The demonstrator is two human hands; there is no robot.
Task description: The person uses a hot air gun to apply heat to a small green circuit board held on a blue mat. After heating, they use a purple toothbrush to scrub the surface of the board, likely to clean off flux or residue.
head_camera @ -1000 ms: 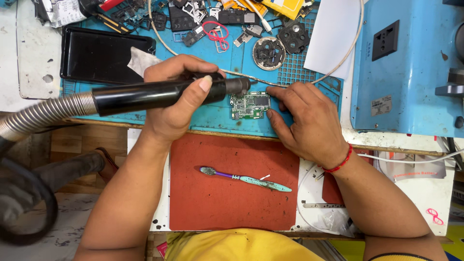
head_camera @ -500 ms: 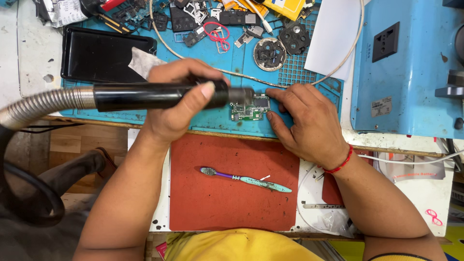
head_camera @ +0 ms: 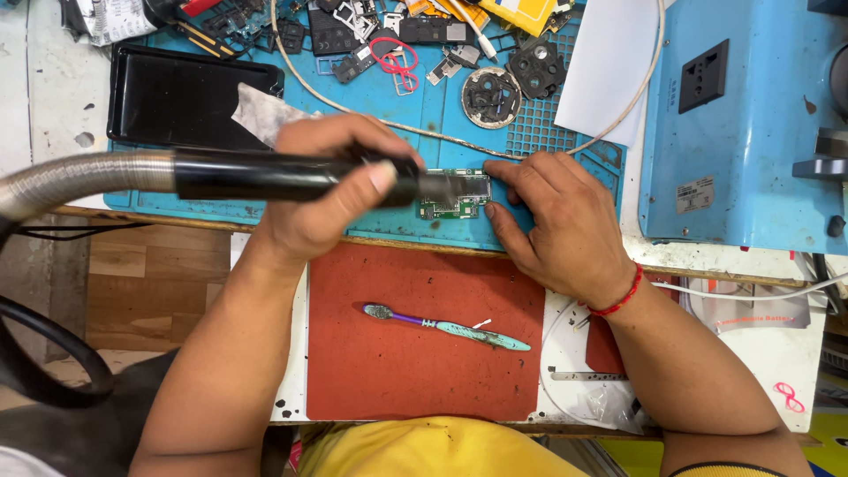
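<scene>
- Left hand [head_camera: 322, 190] wraps the black hot-air wand [head_camera: 291, 177], its nozzle just over the circuit board [head_camera: 455, 196].
- Right hand [head_camera: 556, 225] presses fingertips on the board's edge, pinning it flat to the blue mat [head_camera: 424, 106].
- A toothbrush [head_camera: 446, 327] lies on the red pad.

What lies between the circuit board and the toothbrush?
Head view: below the circuit board comes the blue mat's edge, then bare red mat down to the toothbrush.

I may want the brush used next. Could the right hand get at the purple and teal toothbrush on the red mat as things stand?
Probably yes: the toothbrush lies alone on the red mat, just below the right hand, nothing between them; that hand only rests fingers by the small green circuit board.
</scene>
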